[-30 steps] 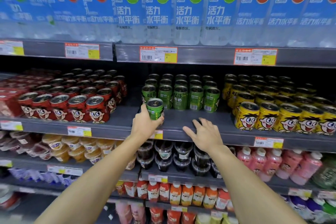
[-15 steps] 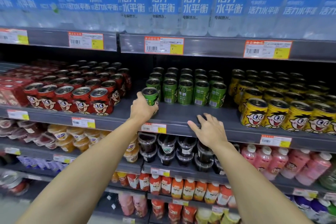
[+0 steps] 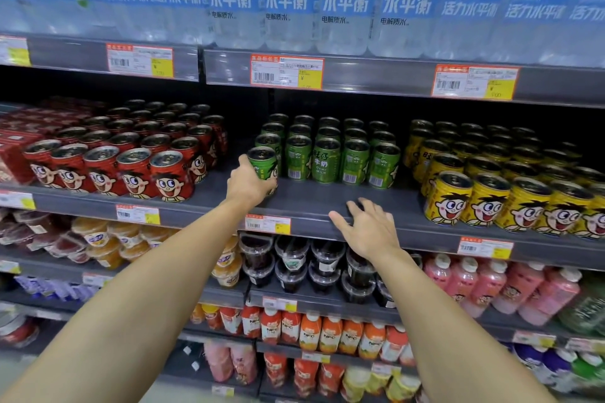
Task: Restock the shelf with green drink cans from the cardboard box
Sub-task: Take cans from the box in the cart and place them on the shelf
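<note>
My left hand [image 3: 249, 186] grips a green drink can [image 3: 264, 163] standing upright on the grey middle shelf [image 3: 314, 203], at the left front corner of the block of green cans [image 3: 340, 154]. The can touches or nearly touches the front-row can behind it. My right hand [image 3: 370, 228] rests with spread fingers on the shelf's front edge, right of the left hand, holding nothing. The cardboard box is out of view.
Red cartoon cans [image 3: 124, 154] fill the shelf to the left and yellow cartoon cans [image 3: 497, 183] to the right. Large water bottles [image 3: 288, 0] stand on the shelf above. Jelly cups and small bottles occupy the lower shelves. Bare shelf lies in front of the green rows.
My left hand has carried the green can from the shelf's front edge back to the green block's left front corner. My right hand has stayed on the shelf edge.
</note>
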`<state>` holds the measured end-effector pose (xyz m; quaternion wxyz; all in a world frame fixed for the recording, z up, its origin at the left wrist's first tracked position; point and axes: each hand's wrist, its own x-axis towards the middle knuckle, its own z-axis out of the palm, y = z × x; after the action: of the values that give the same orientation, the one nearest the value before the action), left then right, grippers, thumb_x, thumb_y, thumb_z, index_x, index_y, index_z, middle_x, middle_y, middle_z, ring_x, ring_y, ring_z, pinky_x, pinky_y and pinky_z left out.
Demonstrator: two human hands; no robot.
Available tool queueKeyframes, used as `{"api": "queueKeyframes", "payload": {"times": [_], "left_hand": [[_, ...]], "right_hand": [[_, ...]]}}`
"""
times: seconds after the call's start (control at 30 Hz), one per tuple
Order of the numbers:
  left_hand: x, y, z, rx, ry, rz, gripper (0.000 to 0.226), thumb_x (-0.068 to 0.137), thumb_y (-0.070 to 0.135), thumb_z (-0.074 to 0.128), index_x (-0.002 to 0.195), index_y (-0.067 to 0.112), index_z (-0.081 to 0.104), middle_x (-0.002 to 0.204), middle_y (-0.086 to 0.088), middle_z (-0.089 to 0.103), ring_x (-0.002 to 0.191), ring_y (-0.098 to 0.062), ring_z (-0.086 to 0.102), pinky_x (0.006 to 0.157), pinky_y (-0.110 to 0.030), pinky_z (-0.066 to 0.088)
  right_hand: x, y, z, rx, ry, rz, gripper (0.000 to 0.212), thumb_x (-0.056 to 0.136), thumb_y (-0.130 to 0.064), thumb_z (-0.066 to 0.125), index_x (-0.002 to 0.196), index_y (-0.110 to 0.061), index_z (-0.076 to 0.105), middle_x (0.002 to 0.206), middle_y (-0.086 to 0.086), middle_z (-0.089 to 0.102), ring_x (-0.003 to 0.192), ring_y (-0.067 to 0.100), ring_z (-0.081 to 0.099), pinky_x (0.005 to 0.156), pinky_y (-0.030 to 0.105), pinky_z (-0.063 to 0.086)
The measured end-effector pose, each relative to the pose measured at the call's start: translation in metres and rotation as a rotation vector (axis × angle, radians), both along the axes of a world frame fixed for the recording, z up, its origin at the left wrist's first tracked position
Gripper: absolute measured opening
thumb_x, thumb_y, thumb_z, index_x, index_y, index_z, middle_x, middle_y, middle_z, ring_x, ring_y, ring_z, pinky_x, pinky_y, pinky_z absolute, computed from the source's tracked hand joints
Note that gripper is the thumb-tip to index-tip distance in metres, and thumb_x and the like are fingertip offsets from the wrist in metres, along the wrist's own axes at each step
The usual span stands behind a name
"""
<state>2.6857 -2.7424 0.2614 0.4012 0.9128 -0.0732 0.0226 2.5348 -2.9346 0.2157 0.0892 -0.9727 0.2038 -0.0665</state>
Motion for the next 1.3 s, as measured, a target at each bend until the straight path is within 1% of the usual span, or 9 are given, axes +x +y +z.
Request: {"api": "queueKeyframes", "payload": {"times": [0.23, 0.37, 0.53, 0.63, 0.77, 0.93, 1.07, 1.2, 1.3], "left_hand": [[0.007, 0.004, -0.002, 0.016, 0.066, -0.004, 0.085, 0.078, 0.044, 0.077, 0.144, 0.017, 0.031, 0.125, -0.013, 0.060, 0.116, -0.034, 0.055, 0.091, -0.038, 0.045], [-0.002, 0.000, -0.003, 0.145, 0.153, -0.010, 0.098, 0.083, 0.050, 0.069, 0.147, -0.002, 0.016, 0.139, -0.019, 0.049, 0.127, -0.037, 0.047, 0.103, -0.042, 0.042], [-0.031, 0.001, -0.023, 0.467, 0.106, -0.121, 0.090, 0.090, 0.062, 0.047, 0.151, 0.004, 0.015, 0.141, -0.016, 0.049, 0.129, -0.034, 0.046, 0.111, -0.048, 0.032], [-0.045, 0.009, -0.033, 0.590, -0.084, -0.231, 0.066, 0.096, 0.058, 0.035, 0.144, 0.012, 0.039, 0.139, -0.012, 0.051, 0.131, -0.030, 0.044, 0.115, -0.048, 0.023], [-0.061, 0.028, -0.046, 0.892, -0.304, -0.351, 0.070, 0.097, 0.057, 0.034, 0.153, 0.017, 0.021, 0.157, -0.011, 0.026, 0.147, -0.027, 0.017, 0.120, -0.049, 0.007], [-0.076, 0.024, -0.037, 0.925, -0.182, -0.366, 0.081, 0.097, 0.055, 0.040, 0.156, 0.016, 0.000, 0.163, -0.012, 0.000, 0.150, -0.027, -0.001, 0.122, -0.045, 0.008], [-0.087, 0.019, -0.025, 0.928, -0.116, -0.380, 0.084, 0.096, 0.052, 0.045, 0.156, 0.014, -0.001, 0.163, -0.013, -0.001, 0.150, -0.029, 0.000, 0.121, -0.045, 0.013], [-0.098, 0.021, -0.023, 0.954, -0.121, -0.408, 0.082, 0.096, 0.051, 0.048, 0.156, 0.016, 0.004, 0.163, -0.013, 0.001, 0.149, -0.032, 0.010, 0.120, -0.048, 0.016], [-0.109, 0.023, -0.020, 0.964, -0.163, -0.442, 0.076, 0.094, 0.051, 0.050, 0.154, 0.017, 0.018, 0.160, -0.011, 0.018, 0.144, -0.031, 0.025, 0.117, -0.049, 0.022]], "right_hand": [[0.000, 0.000, 0.002, 0.031, 0.022, 0.000, 0.074, 0.097, -0.068, 0.024, 0.152, -0.021, 0.035, 0.160, 0.006, 0.026, 0.148, 0.024, 0.019, 0.116, 0.041, 0.017], [-0.001, 0.000, 0.004, 0.037, 0.047, 0.000, 0.075, 0.097, -0.068, 0.023, 0.153, -0.021, 0.033, 0.161, 0.007, 0.024, 0.148, 0.024, 0.018, 0.117, 0.041, 0.016], [-0.001, 0.002, 0.006, 0.028, 0.063, 0.008, 0.075, 0.098, -0.068, 0.021, 0.154, -0.019, 0.031, 0.161, 0.007, 0.024, 0.148, 0.025, 0.018, 0.117, 0.041, 0.016], [-0.001, 0.002, 0.005, 0.030, 0.068, 0.014, 0.075, 0.098, -0.068, 0.021, 0.154, -0.019, 0.030, 0.161, 0.007, 0.024, 0.148, 0.026, 0.018, 0.117, 0.041, 0.016], [-0.001, 0.002, 0.008, 0.033, 0.099, 0.030, 0.075, 0.097, -0.068, 0.020, 0.154, -0.018, 0.028, 0.161, 0.007, 0.022, 0.148, 0.026, 0.017, 0.118, 0.043, 0.016], [-0.009, 0.001, 0.016, 0.013, 0.216, 0.062, 0.076, 0.099, -0.066, 0.019, 0.157, -0.017, 0.018, 0.165, 0.008, 0.009, 0.152, 0.027, 0.005, 0.121, 0.044, 0.009], [-0.022, 0.010, 0.018, -0.048, 0.248, 0.056, 0.081, 0.099, -0.065, 0.023, 0.159, -0.013, 0.004, 0.165, 0.013, 0.001, 0.152, 0.030, -0.003, 0.123, 0.044, 0.001], [-0.045, 0.023, 0.020, 0.021, 0.218, 0.057, 0.083, 0.100, -0.062, 0.029, 0.158, -0.011, 0.001, 0.165, 0.014, -0.006, 0.152, 0.031, -0.008, 0.123, 0.044, 0.006], [-0.065, 0.034, 0.019, 0.032, 0.216, 0.040, 0.083, 0.100, -0.061, 0.031, 0.158, -0.009, 0.002, 0.165, 0.015, -0.005, 0.152, 0.032, -0.005, 0.123, 0.045, 0.009]]}}
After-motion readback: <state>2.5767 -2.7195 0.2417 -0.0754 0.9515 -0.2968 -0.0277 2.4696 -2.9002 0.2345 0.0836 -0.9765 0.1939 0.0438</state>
